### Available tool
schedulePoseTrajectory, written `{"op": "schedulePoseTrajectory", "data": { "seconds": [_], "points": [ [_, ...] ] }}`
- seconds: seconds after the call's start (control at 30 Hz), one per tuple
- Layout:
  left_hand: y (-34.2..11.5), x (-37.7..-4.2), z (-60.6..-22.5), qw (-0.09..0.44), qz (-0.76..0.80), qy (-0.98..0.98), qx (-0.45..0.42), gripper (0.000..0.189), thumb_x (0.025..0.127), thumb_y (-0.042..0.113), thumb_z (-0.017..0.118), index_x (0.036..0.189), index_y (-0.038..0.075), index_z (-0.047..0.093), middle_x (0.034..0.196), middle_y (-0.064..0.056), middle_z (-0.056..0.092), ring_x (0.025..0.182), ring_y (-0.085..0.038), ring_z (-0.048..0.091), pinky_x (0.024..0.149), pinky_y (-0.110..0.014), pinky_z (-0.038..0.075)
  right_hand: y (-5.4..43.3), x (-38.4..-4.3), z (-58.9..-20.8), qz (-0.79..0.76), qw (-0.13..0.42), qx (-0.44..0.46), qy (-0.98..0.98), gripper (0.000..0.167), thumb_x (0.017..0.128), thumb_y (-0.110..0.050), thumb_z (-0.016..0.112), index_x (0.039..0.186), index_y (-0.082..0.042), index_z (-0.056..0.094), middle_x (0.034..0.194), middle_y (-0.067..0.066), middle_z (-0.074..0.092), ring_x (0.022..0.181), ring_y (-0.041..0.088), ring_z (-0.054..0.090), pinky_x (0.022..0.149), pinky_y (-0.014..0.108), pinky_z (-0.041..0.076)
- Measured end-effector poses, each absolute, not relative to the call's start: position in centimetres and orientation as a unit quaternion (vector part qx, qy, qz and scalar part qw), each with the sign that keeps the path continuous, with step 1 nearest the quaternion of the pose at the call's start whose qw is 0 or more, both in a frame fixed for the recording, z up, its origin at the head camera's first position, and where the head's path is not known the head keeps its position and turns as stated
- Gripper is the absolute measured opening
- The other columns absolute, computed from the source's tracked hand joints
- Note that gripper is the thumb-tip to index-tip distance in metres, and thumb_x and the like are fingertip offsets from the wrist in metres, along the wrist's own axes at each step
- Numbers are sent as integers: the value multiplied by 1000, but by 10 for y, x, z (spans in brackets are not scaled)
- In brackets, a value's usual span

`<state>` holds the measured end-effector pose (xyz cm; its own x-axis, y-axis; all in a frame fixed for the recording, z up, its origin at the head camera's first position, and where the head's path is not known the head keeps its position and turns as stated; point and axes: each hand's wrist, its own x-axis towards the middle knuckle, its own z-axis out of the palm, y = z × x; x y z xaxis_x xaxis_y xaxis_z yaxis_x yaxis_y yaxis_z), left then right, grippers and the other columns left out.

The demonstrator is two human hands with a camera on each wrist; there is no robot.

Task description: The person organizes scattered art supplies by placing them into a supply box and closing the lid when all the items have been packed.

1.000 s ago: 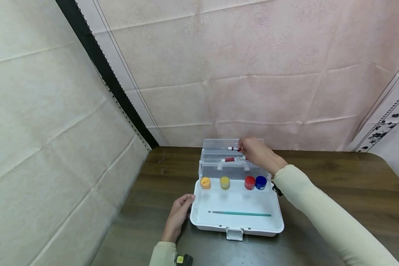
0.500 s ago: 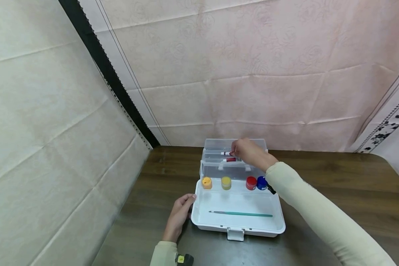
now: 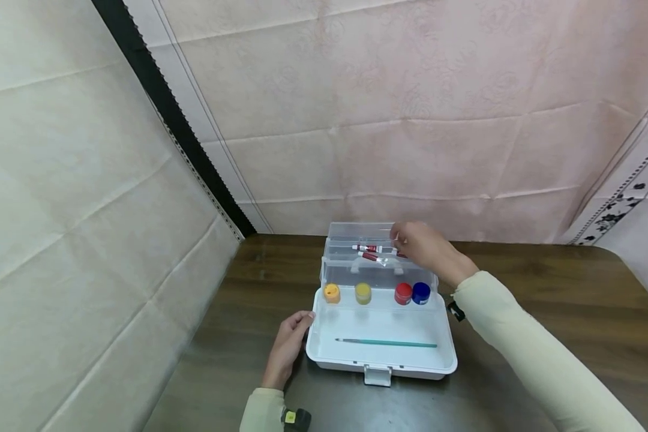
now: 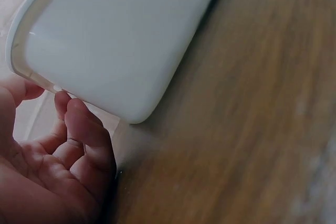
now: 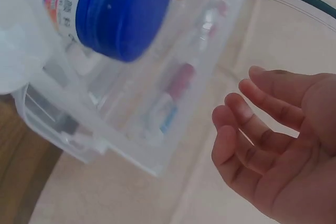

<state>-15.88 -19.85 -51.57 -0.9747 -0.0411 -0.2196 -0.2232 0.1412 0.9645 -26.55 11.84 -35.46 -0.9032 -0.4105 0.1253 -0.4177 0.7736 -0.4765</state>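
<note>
My left hand (image 3: 288, 345) pinches the left rim of a white plastic box (image 3: 380, 315), thumb at the rim, fingertips beneath it in the left wrist view. At the back right, my right hand (image 3: 423, 246) is over the clear, compartmented lid (image 3: 337, 270), fingers loosely bent and holding nothing in the right wrist view. Small red-and-white paint tubes lie in the lid, one paint tube (image 3: 367, 248) behind another paint tube (image 3: 371, 257); the hand partly hides a further one. A green paintbrush (image 3: 386, 342) lies across the box.
Along the back of the box stand an orange paint jar (image 3: 332, 293), a yellow paint jar (image 3: 363, 293), a red paint jar (image 3: 403, 293) and a blue paint jar (image 3: 421, 293). A latch (image 3: 377, 376) hangs at the front. Cloth-covered walls (image 3: 437, 150) rise behind the wooden table (image 3: 518, 288).
My right hand moved left with a paint tube, let it go in the lid, then drew back right. The nearer tube now lies more tilted. My left hand stays at the rim.
</note>
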Motion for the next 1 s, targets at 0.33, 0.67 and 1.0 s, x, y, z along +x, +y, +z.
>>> {"op": "schedulePoseTrajectory", "data": {
  "seconds": [0.33, 0.67, 1.0],
  "points": [
    [-198, -160, -506, -25, 579, 811, -77, 22, 106, 22, 63, 111, 2, 71, 100, -9, 70, 84, -16, 60, 73, -28, 50, 143, -221, -327, 258, 82, 164, -949, 31, 105, -22, 66, 129, -2, 66, 126, 20, 64, 116, 40, 64, 96, 58, 56],
    [-195, -157, -485, -90, 418, 902, -60, 14, 104, 21, 65, 107, 9, 71, 87, -1, 67, 76, -13, 59, 70, -32, 49, 169, -179, -334, 276, 154, 103, -943, 44, 104, -25, 69, 139, 0, 60, 135, 25, 58, 120, 47, 56, 101, 68, 46],
    [-195, -152, -450, -181, 287, 941, -12, 52, 101, 38, 71, 143, 9, 59, 132, -11, 68, 117, -31, 65, 91, -53, 56, 188, -161, -359, 282, 210, 77, -933, 54, 103, -24, 71, 148, 0, 53, 143, 34, 50, 131, 56, 43, 104, 74, 33]
  ]
}}
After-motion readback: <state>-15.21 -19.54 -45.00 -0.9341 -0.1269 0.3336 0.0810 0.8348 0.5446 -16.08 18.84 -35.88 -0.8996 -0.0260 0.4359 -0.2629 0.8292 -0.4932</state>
